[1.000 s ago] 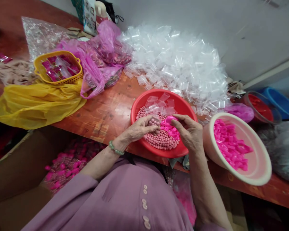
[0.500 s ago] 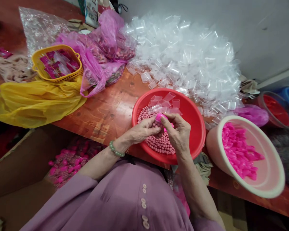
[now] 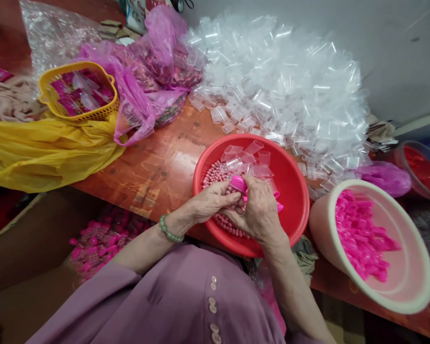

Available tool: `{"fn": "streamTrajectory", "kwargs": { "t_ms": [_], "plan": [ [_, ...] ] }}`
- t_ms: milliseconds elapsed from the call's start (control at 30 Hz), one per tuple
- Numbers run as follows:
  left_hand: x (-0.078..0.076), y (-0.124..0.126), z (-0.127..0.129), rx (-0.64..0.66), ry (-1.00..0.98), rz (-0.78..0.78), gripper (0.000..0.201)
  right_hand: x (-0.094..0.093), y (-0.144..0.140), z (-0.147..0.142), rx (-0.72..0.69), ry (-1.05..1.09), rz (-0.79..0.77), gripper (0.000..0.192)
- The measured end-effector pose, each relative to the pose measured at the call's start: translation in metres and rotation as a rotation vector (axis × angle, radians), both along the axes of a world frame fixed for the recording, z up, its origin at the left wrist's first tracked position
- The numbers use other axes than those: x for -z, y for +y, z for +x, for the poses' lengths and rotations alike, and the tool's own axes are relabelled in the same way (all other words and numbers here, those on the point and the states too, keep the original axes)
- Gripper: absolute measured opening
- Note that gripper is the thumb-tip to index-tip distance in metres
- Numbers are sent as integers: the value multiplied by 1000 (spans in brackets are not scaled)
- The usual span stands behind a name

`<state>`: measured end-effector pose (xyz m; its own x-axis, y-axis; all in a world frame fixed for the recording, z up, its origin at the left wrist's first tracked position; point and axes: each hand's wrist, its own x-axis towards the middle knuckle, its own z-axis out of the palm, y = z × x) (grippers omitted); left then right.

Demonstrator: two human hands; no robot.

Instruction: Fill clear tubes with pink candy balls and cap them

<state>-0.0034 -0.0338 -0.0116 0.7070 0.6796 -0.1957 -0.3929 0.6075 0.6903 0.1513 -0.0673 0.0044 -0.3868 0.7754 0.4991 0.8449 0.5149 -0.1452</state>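
Above the red basin (image 3: 290, 174), my left hand (image 3: 209, 200) is closed around a small container with a bright pink cap (image 3: 238, 183); pink beads show just below the cap. Fingers of my right hand (image 3: 262, 210) are curled in against the same container from the other side, and hide part of it. Pink beads (image 3: 215, 173) lie in the basin beneath the hands. Several clear plastic tubes (image 3: 254, 147) rest at its far side. More pink plastic parts (image 3: 277, 205) show beside my right hand.
A large heap of clear tubes (image 3: 279, 86) covers the back of the table. To the right stands a pale tub (image 3: 412, 267) of pink plastic pieces. A yellow basket (image 3: 100, 113), purple bags (image 3: 139, 107) and a yellow bag (image 3: 50, 153) lie left. Below is a cardboard box (image 3: 28, 239).
My right hand has turned and lowered its fingers around the container, from pinching near the top of the cap. The view has shifted slightly.
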Motion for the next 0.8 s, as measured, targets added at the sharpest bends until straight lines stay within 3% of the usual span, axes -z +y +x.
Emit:
{"fn": "streamTrajectory", "kwargs": {
  "t_ms": [200, 433, 800],
  "plan": [
    [-2, 0, 2, 16, -28, 46, 41, -4, 4, 2, 18, -179, 75, 55],
    [0, -1, -1, 48, -5, 59, 37, -4, 4, 5, -20, -159, 122, 46],
    [-2, 0, 4, 39, 83, 128, 41, 2, 1, 1, -13, -110, 60, 61]
  ]
}}
